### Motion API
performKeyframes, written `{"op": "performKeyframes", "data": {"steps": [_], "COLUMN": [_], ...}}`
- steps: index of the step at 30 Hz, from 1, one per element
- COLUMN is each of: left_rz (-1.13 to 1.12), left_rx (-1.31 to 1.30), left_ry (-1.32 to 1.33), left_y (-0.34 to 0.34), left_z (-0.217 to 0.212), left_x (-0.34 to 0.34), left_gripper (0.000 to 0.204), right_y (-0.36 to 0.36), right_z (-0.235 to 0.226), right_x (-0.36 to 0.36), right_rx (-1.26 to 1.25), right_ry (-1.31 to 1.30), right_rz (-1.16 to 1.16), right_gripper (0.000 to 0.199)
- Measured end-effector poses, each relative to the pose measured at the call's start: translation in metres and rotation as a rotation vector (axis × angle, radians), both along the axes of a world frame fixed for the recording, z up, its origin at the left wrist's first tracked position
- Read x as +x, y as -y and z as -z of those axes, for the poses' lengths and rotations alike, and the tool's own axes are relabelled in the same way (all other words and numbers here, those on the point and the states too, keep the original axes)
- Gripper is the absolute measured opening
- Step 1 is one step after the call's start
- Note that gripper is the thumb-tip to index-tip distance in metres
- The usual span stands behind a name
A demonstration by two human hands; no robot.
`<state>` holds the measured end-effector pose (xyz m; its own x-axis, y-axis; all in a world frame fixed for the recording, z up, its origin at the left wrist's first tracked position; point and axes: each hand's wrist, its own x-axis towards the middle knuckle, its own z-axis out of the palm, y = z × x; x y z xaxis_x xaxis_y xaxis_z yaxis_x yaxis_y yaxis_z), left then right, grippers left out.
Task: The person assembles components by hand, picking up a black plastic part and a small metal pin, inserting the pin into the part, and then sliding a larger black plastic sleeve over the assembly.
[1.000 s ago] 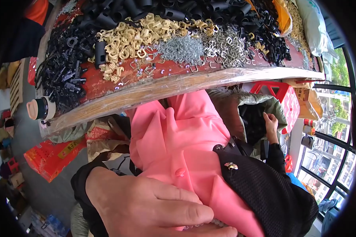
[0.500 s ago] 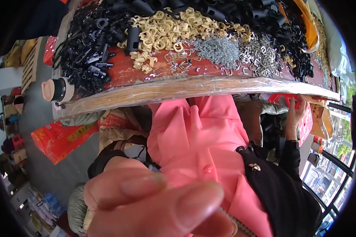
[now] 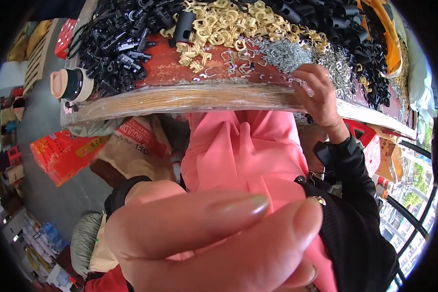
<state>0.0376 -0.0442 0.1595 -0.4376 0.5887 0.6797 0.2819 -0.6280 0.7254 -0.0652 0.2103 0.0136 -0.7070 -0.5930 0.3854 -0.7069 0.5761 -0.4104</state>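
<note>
Very large in front, my left hand (image 3: 204, 233) is lifted close to the view. Its fingers are half bent, the tips apart, and nothing shows between them. At the table's front edge, my right hand (image 3: 319, 92) is curled with its fingertips pinched down beside the pile of small grey metal springs (image 3: 284, 55). Whatever it may hold is too small to make out. Bent wire clips (image 3: 238, 63) lie loose to its left, and a heap of shiny metal hooks (image 3: 343, 73) lies to its right. Cream plastic clips (image 3: 224, 24) are piled behind.
Black plastic fittings (image 3: 121, 53) cover the left of the red table (image 3: 170, 68); black tubes (image 3: 336, 19) lie at the back. A cup with a pinkish lid (image 3: 63, 85) stands at the left corner. Below are a red bag (image 3: 63, 151), a paper sack (image 3: 131, 151) and a red-pink basket (image 3: 370, 146).
My right hand has come up from the basket under the table's right side to the small metal parts at the edge. The left hand has shifted right, its fingertips spreading apart.
</note>
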Motion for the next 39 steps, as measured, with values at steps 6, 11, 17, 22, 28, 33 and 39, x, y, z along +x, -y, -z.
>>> {"op": "performKeyframes", "data": {"steps": [6,11,17,22,28,33,39], "left_rz": [0.084,0.115,0.169,0.145,0.072,0.116,0.207], "left_rx": [0.093,0.154,0.227,0.213,0.164,0.179,0.225], "left_ry": [0.029,0.051,0.059,0.026,-0.048,-0.074,-0.091], "left_y": [0.015,0.006,0.008,0.017,0.025,0.025,0.022], "left_z": [0.020,0.030,0.038,0.031,0.020,0.013,0.011], "left_x": [-0.018,-0.034,-0.036,-0.039,-0.022,-0.007,-0.003], "left_gripper": [0.034,0.034,0.034,0.034,0.034,0.034,0.034], "right_y": [0.051,0.081,0.089,0.092,0.099,0.102,0.097], "right_z": [0.005,0.018,0.029,0.021,0.021,0.021,0.027], "right_x": [-0.022,-0.042,-0.054,-0.053,-0.052,-0.049,-0.049], "right_rx": [0.201,0.258,0.286,0.287,0.340,0.473,0.502], "right_ry": [-0.074,-0.197,-0.167,-0.104,-0.094,-0.104,-0.159], "right_rz": [-0.224,-0.358,-0.395,-0.346,-0.341,-0.292,-0.260], "right_gripper": [0.028,0.029,0.029,0.023,0.017,0.019,0.022]}}
